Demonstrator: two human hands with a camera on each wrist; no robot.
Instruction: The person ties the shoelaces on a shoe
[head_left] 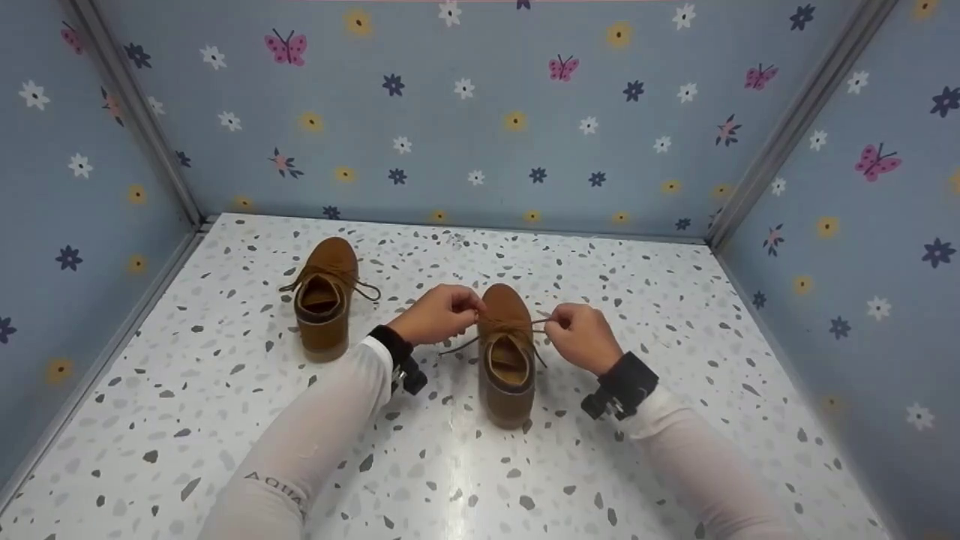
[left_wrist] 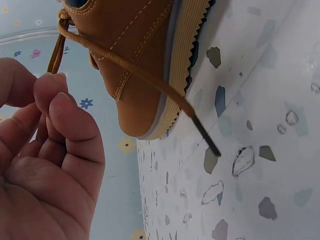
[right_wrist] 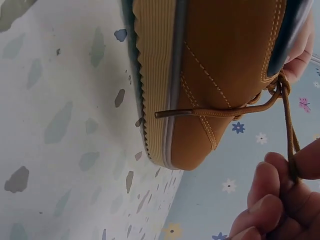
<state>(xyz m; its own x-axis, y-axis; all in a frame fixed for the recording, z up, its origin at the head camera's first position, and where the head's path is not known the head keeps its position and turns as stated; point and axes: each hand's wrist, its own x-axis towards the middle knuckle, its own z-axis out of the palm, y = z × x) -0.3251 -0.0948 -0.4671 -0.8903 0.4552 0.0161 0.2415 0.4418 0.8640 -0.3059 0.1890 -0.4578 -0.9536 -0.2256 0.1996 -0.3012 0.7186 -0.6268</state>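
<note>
A brown shoe (head_left: 504,304) with a dark collar and a pale ridged sole stands between the two hands, toe pointing away. My left hand (head_left: 442,313) pinches a loop of brown shoelace (left_wrist: 57,56) between thumb and fingertips, left of the laces. On the other side, my right hand (head_left: 583,337) grips a second lace loop (right_wrist: 289,125) drawn out from the knot (right_wrist: 280,85). One loose lace end with a dark tip (left_wrist: 204,135) hangs down the left side. Another loose end (right_wrist: 175,113) lies across the right side.
A matching brown shoe (head_left: 324,341) stands farther left, its lace loops spread to both sides. Both rest on a white speckled surface (head_left: 637,465). Blue panels (head_left: 495,187) with flowers and butterflies enclose the back and sides. Each wrist carries a black strap with a small camera.
</note>
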